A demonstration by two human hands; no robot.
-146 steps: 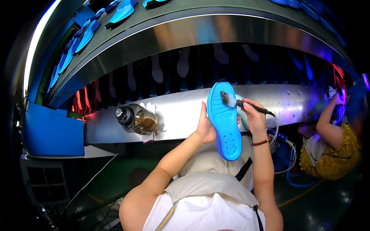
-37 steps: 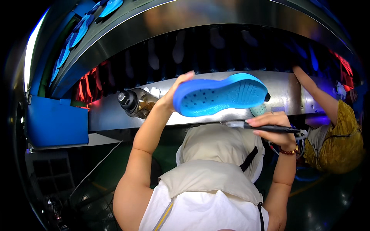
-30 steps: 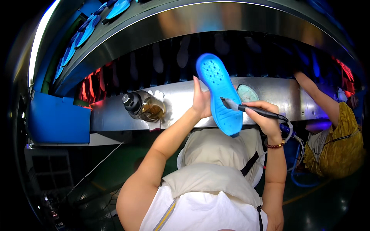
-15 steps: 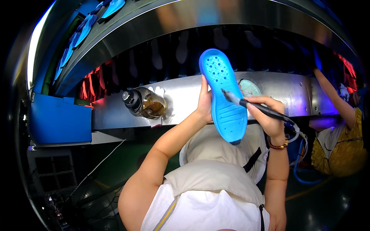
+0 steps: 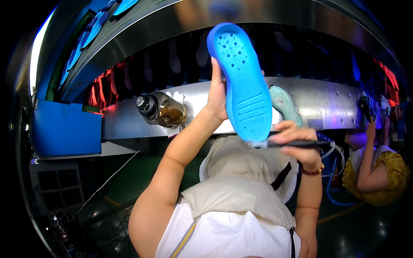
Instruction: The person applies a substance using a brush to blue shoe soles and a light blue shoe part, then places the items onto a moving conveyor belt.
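A bright blue shoe sole (image 5: pixel 245 88) stands tilted in front of me, its hollow inner face with holes and ridges toward me. My left hand (image 5: pixel 218 94) grips it by its left edge, with the fingers hidden behind. In my right hand (image 5: pixel 297 139) is a black-handled brush (image 5: pixel 301 143), held nearly level. Its bristles lie at the sole's lower end and look blurred, apparently touching the rim. A tube runs from the handle's rear past my wrist. Behind the sole, a pale green shoe-shaped piece (image 5: pixel 285 103) lies on the metal ledge (image 5: pixel 320 92).
A bottle of brown liquid with a black cap (image 5: pixel 165 110) stands on the ledge at left. Beyond is a dark opening with rows of soles and red glow. Blue soles (image 5: pixel 92 36) line the upper left. Another person (image 5: pixel 374 167) works at far right.
My left hand has raised the sole up and slightly left. The brush has gone from the sole's middle down to its lower end. The person at right has drawn an arm back.
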